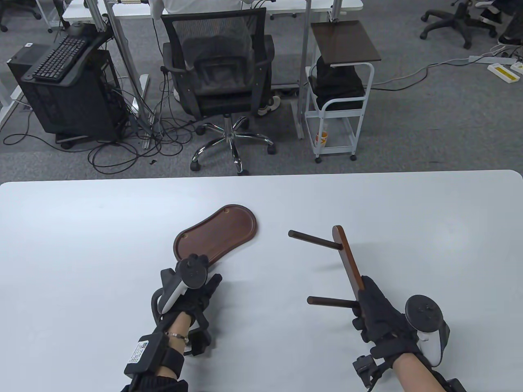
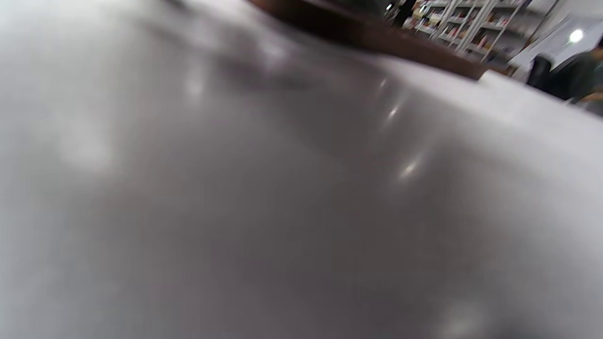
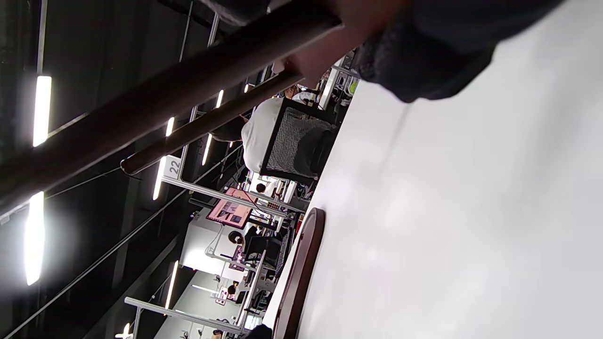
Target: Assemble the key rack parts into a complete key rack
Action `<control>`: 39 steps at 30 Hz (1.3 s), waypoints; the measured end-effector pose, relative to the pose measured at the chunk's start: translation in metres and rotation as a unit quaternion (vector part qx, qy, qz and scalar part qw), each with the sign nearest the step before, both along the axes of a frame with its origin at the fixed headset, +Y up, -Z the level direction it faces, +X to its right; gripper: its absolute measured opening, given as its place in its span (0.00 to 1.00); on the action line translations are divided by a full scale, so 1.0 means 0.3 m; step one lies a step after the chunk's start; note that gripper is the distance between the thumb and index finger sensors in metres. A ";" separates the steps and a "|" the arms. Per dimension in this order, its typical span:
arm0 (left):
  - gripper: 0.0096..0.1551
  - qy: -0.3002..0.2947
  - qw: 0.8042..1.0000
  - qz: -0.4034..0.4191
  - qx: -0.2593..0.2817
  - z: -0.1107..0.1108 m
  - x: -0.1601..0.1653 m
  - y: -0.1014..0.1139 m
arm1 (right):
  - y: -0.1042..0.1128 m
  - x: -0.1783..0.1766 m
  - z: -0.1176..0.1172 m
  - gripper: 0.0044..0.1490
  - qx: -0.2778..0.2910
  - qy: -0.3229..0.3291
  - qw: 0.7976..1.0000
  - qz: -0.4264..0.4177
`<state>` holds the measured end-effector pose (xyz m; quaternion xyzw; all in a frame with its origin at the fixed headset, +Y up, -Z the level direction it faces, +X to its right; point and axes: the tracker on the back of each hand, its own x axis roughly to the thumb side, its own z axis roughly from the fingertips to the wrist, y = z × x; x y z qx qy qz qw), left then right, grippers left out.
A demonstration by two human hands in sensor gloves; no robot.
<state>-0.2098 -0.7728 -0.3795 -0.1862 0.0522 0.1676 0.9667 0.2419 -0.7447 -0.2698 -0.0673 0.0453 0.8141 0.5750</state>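
The right hand (image 1: 378, 316) grips the pegged board (image 1: 348, 257) above the worktop (image 1: 81, 245). The left hand (image 1: 192, 292) rests at the tray (image 1: 216, 234) edge; its grip is unclear.

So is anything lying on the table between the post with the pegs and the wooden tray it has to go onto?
Nothing visible. The right hand holds the post above bare table; the stretch to the tray is open. The left hand is at the tray's near end.
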 end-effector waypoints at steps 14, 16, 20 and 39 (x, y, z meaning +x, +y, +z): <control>0.38 0.008 0.999 -0.036 0.010 -0.021 -0.036 0.007 | -0.003 0.000 -0.001 0.40 -0.007 0.005 1.000 0.000; 0.37 0.004 1.000 -0.027 0.014 -0.015 -0.044 0.009 | -0.003 0.000 -0.002 0.40 -0.007 0.005 1.000 -0.001; 0.35 -0.016 1.000 -0.011 0.018 0.009 -0.050 0.010 | -0.004 0.001 -0.003 0.40 -0.006 0.005 1.000 -0.001; 0.33 -0.170 0.984 -0.045 0.017 0.202 -0.006 0.028 | 0.006 -0.011 0.003 0.40 0.014 0.022 0.999 0.025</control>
